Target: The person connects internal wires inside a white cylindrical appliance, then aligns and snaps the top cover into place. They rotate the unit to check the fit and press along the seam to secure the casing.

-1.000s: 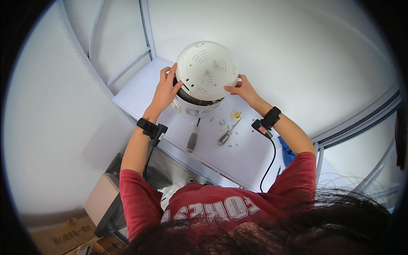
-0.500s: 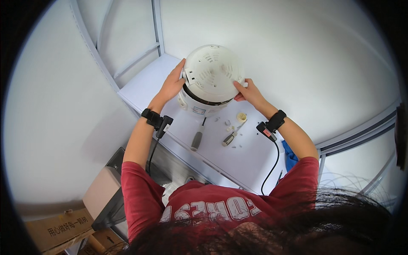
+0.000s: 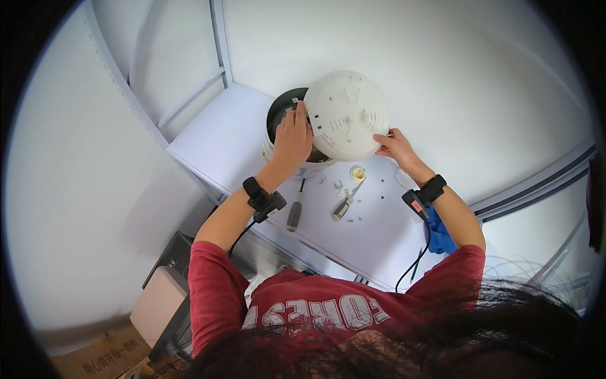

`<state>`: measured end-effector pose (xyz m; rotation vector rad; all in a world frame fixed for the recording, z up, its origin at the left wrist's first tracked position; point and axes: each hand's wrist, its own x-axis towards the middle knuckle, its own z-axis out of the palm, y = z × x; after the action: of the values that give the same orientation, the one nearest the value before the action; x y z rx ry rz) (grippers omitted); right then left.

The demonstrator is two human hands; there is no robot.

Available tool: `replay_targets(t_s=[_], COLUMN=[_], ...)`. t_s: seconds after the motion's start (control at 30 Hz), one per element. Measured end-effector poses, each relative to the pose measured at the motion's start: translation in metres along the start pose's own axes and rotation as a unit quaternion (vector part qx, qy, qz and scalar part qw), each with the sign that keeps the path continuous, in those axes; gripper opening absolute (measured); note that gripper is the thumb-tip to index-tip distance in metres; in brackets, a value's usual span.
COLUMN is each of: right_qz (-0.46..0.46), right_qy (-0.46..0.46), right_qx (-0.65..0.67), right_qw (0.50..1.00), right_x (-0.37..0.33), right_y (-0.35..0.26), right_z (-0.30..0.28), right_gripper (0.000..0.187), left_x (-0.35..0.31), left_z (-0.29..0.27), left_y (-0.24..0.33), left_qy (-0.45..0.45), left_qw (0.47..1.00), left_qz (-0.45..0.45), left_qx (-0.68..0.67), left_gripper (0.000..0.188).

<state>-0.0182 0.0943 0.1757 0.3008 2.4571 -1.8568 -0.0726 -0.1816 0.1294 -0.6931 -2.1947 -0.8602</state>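
Observation:
A white, round bottom cover with vent slots is lifted and tilted over the right part of a white, pot-shaped appliance body. My right hand pinches the cover's lower right edge, thumb on top and fingers beneath. My left hand is at the cover's left edge, above the body's dark opening. Its fingers are drawn together by a small part with a pale label; what they grip is hidden. Part of the body's inside shows left of the cover, and the cover hides the rest.
On the white table lie a grey-handled screwdriver, a second screwdriver, a small cream-coloured round part and several small pieces. A blue cloth is at the right edge. Cables hang from both wrist devices.
The cover has shifted right off the body, exposing the dark opening. My left hand has moved from the cover's outer left side to above the opening; my right hand has moved right with the cover.

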Motion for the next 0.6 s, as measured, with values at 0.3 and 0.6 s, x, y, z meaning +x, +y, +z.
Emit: replay_targets(t_s=[0.3, 0.6], right_qz=[0.011, 0.011], right_qy=[0.027, -0.009], right_qx=[0.022, 0.007], right_qw=[0.999, 1.000], right_x=[-0.001, 0.000], right_y=[-0.017, -0.022], right_z=[0.018, 0.054], right_gripper=[0.070, 0.072], left_x=[-0.010, -0.016], left_z=[-0.016, -0.025], left_y=[0.023, 0.012], left_qy=[-0.156, -0.040], left_qw=[0.987, 0.997], left_qz=[0.029, -0.061], left_qx=[-0.010, -0.026], left_gripper=[0.067, 0.072])
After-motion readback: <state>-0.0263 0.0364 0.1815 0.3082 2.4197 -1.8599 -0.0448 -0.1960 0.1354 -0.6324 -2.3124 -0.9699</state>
